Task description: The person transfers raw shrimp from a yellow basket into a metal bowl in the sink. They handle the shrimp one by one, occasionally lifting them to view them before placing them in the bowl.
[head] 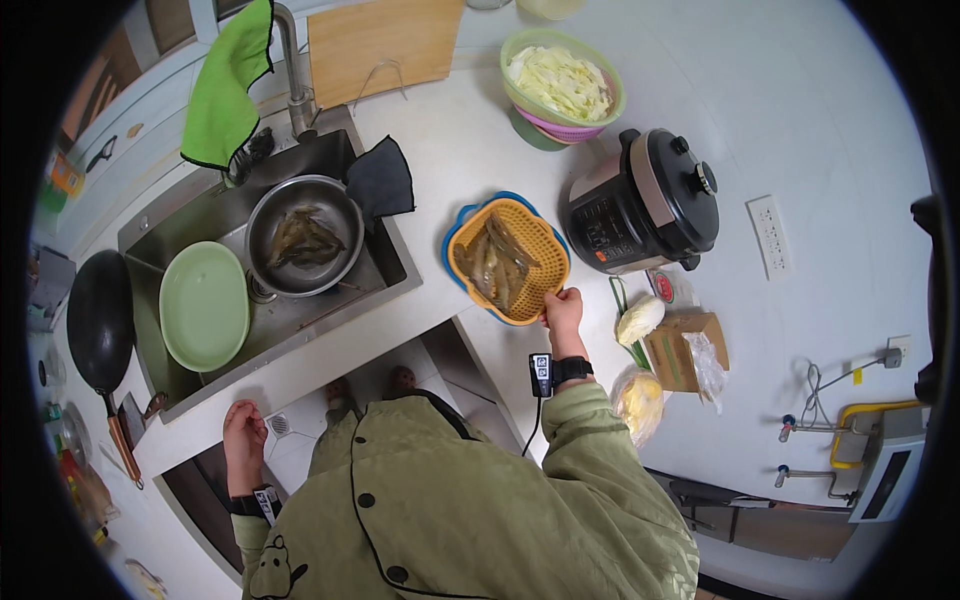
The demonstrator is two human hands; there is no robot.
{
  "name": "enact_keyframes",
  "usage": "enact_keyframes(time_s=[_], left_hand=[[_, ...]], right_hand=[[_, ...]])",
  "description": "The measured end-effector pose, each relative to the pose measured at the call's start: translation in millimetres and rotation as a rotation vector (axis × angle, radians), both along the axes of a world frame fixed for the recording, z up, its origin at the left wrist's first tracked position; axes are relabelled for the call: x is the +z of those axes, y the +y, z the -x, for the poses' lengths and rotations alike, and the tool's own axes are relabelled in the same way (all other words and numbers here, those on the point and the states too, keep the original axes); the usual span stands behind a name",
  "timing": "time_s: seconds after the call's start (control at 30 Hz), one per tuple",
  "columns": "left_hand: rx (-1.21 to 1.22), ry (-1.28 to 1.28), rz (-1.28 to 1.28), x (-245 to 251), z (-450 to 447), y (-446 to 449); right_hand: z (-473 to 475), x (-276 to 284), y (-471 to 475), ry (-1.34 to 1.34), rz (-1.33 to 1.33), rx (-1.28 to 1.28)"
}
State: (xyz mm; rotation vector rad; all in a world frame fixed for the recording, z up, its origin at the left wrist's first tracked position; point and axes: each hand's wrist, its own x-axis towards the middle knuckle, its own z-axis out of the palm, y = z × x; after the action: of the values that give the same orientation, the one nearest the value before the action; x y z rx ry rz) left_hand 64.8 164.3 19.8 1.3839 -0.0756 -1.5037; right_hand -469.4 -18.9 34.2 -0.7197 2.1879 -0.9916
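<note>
My right hand (562, 311) pinches the near right corner of a yellow plastic colander (546, 259). Raw shrimp (495, 262) lie in the colander, mostly on its left side. Beneath it, a blue basin (450, 259) shows around the rim. My left hand (244, 435) hangs by the counter's front edge, its fingers loosely bent and nothing visible in them. In the sink (352, 281), a stainless steel bowl (341, 206) contains more shrimp (304, 238). Left of that bowl rests a light green oval plastic basin (204, 307).
An electric pressure cooker (637, 202) stands right of the colander, with a bowl of torn cabbage (562, 82) behind. Nearer lie a small cabbage (640, 321) and a cardboard box (686, 351). A black wok (100, 322) leans left of the sink; a green cloth (229, 90) hangs at the faucet (300, 105).
</note>
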Motion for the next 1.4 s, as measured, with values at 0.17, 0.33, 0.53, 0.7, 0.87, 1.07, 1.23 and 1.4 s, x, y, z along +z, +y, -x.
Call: enact_keyframes(time_s=[0.17, 0.33, 0.53, 0.7, 0.87, 1.07, 1.23, 1.4], left_hand=[[-0.021, -0.017, -0.021, 3.2, 2.7, -3.7], [-0.019, -0.031, -0.033, 3.5, 2.4, -11.4], [-0.065, -0.026, -0.045, 1.8, 4.6, -13.6], [-0.064, -0.021, -0.042, -1.7, 3.9, -16.8], [-0.059, -0.012, -0.045, 2.3, 5.9, -18.1], [-0.067, -0.016, -0.053, 2.1, 6.1, -23.7], [-0.068, -0.004, -0.054, -2.2, 3.8, -25.0], [-0.05, -0.013, -0.057, -3.2, 2.6, -26.4]], right_hand=[[-9.9, -4.0, 1.1, -0.31, 0.123, 0.081], [4.6, 2.3, 7.5, 0.019, 0.016, -0.064], [-2.0, -6.8, 10.5, -0.137, 0.042, 0.034], [3.1, -1.3, 18.7, -0.083, -0.007, 0.016], [-4.9, -0.8, 17.3, -0.219, 0.023, 0.038], [-6.2, 1.9, 18.7, -0.258, 0.026, 0.045], [-5.8, -1.7, 17.5, -0.25, 0.046, 0.054], [-6.7, -3.2, 17.6, -0.238, 0.054, 0.053]])
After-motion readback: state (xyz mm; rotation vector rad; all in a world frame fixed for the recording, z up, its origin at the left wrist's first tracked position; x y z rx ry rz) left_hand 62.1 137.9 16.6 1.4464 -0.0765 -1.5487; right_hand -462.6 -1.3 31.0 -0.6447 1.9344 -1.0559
